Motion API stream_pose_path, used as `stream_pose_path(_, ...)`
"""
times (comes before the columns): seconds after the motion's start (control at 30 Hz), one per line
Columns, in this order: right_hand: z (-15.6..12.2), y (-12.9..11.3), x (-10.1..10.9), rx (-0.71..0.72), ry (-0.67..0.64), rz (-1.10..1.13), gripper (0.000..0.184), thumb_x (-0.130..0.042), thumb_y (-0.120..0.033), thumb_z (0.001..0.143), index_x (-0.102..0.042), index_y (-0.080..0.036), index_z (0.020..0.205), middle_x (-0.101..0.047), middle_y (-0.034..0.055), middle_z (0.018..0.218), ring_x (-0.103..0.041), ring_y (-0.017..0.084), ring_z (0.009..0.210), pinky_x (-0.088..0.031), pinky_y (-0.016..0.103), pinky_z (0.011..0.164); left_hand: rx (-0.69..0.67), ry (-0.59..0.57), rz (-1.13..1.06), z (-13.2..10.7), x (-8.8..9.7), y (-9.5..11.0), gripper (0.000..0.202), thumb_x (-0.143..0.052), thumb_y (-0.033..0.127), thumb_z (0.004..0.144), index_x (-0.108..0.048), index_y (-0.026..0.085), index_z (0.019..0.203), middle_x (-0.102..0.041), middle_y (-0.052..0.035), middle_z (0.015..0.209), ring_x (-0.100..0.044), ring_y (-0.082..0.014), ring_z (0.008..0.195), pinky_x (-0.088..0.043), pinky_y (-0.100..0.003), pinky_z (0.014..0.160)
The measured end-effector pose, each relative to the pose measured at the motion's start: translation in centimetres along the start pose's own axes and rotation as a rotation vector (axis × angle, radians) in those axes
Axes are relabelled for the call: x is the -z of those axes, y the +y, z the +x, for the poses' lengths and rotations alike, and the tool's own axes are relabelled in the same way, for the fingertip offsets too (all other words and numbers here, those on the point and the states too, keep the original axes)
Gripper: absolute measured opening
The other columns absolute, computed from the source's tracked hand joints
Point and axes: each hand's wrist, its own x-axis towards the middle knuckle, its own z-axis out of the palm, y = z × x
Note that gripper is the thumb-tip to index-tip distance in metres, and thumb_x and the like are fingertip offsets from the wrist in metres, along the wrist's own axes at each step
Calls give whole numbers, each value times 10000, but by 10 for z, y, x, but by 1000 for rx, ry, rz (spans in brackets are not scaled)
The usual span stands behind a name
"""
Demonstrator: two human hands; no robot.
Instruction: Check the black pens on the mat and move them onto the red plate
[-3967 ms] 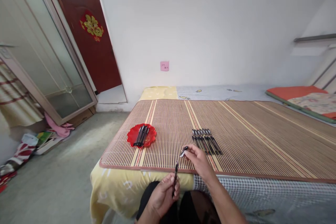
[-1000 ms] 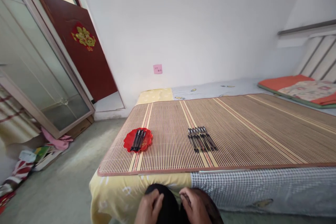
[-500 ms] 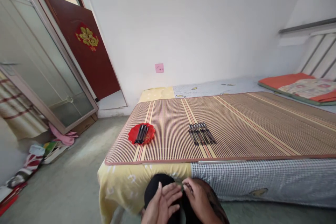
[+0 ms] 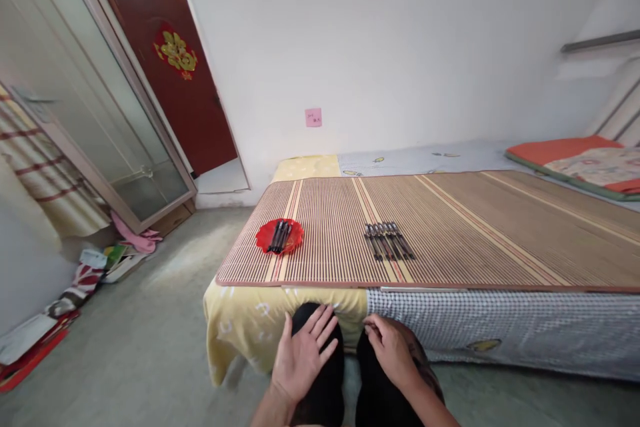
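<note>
My left hand (image 4: 301,359) is held palm up over the left knee, its fingers spread and nothing in it. Above the right knee, my right hand (image 4: 393,349) is turned palm down with its fingers curled in. Whatever those fingers hold, if anything, is hidden. Beyond the hands, a row of several dark pens (image 4: 389,241) lies side by side on the striped mat (image 4: 330,233). To their left sits a red scalloped plate (image 4: 261,238) with several more dark pens (image 4: 279,236) and a thin yellowish loop-like thing on it. Neither hand touches the pens or the plate.
The mat covers a bed with a yellow and grey checked sheet (image 4: 240,320). Folded orange bedding (image 4: 560,149) lies at the far right. A pink note (image 4: 313,117) is stuck on the wall. A glass door (image 4: 125,140) and floor items stand at the left.
The view has shifted, so the bed and plate appear higher and slightly to the right. My hands have moved apart, and the left palm is more fully in view with its fingers spread.
</note>
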Motion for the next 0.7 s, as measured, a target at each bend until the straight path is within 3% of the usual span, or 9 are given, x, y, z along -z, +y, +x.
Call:
stream_pose_path(0.13, -1, -33, 16, 25, -55, -35, 205, -466, -268, 957, -660, -213, 920, -752, 64, 885, -715, 221, 820, -516, 315, 759, 28, 20, -31, 2, 8, -5, 643, -333, 581, 1043, -559, 170, 1483, -403, -85, 1634, -401, -269, 1491, -423, -396, 1115)
stream_pose_path(0.3, 10, -72, 32, 111, -39, -131, 205, -462, -211, 978, -663, -230, 1016, -714, 47, 947, -691, 191, 851, -507, 281, 770, 57, 130, -88, 5, 6, -11, 551, -334, 479, 1080, -632, 152, 1410, -660, -147, 1410, -677, -247, 1206, -552, -360, 937)
stream_pose_path(0.47, 52, -44, 45, 71, 109, -382, 246, -484, -147, 947, -688, -206, 1072, -706, 89, 1048, -688, 219, 1000, -519, 299, 888, 125, 145, -107, 11, 7, -7, 536, -373, 484, 1077, -656, 136, 1371, -741, -152, 1268, -722, -231, 1113, -572, -341, 867)
stream_pose_path(0.6, 100, -16, 59, -25, 150, -525, 267, -484, -127, 957, -711, -158, 1094, -700, 135, 1111, -671, 239, 1093, -492, 307, 964, 158, 99, -89, 15, 18, 0, 464, -436, 458, 1067, -661, 188, 1370, -738, -113, 1292, -712, -214, 1143, -558, -326, 877)
stream_pose_path(0.7, 132, -7, 64, -78, 164, -575, 282, -506, -124, 955, -715, -126, 1144, -694, 165, 1167, -667, 252, 1116, -478, 313, 979, 179, 37, -62, 18, 25, 4, 432, -486, 438, 1053, -662, 204, 1372, -732, -99, 1308, -703, -209, 1165, -547, -320, 891)
